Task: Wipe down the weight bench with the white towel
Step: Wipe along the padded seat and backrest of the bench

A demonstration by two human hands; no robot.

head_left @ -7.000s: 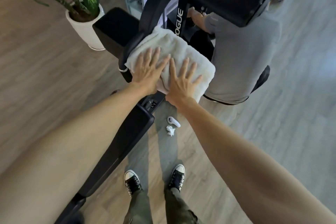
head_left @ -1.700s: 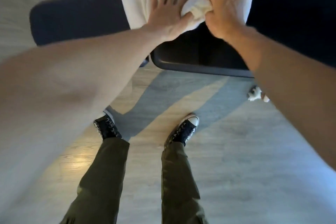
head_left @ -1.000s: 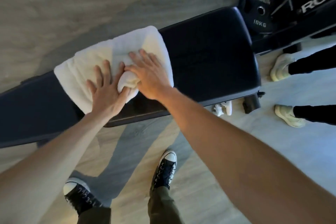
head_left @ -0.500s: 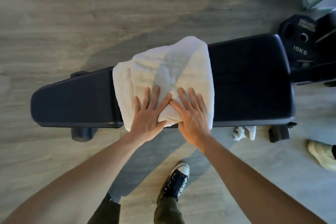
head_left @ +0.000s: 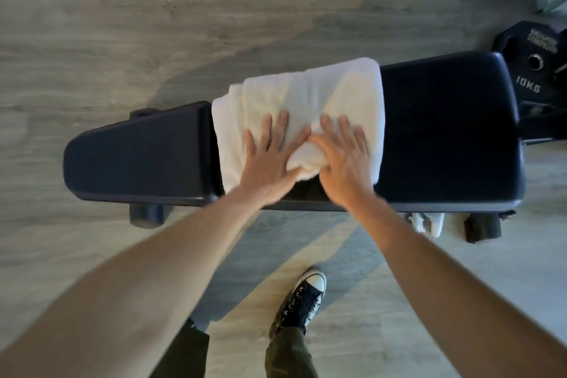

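Observation:
The black padded weight bench [head_left: 445, 132] lies across the view from left to right. The white towel [head_left: 306, 95] is spread over its middle, across the gap between the two pads. My left hand [head_left: 270, 159] and my right hand [head_left: 343, 159] press down side by side on the towel's near part, palms flat and fingers spread. A bunched fold of towel sits pinched between my two thumbs. Just in front of my wrists the bench's near edge is bare.
A black 10 kg weight plate [head_left: 534, 70] lies at the bench's right end. Small white objects [head_left: 429, 222] lie on the wooden floor beside a bench foot [head_left: 481, 227]. Another foot [head_left: 145, 215] is at the left. My shoe [head_left: 302, 301] stands near the bench.
Both hands have slid away from me across the bench and pushed the towel's near edge with them. A fold has bunched up between my thumbs.

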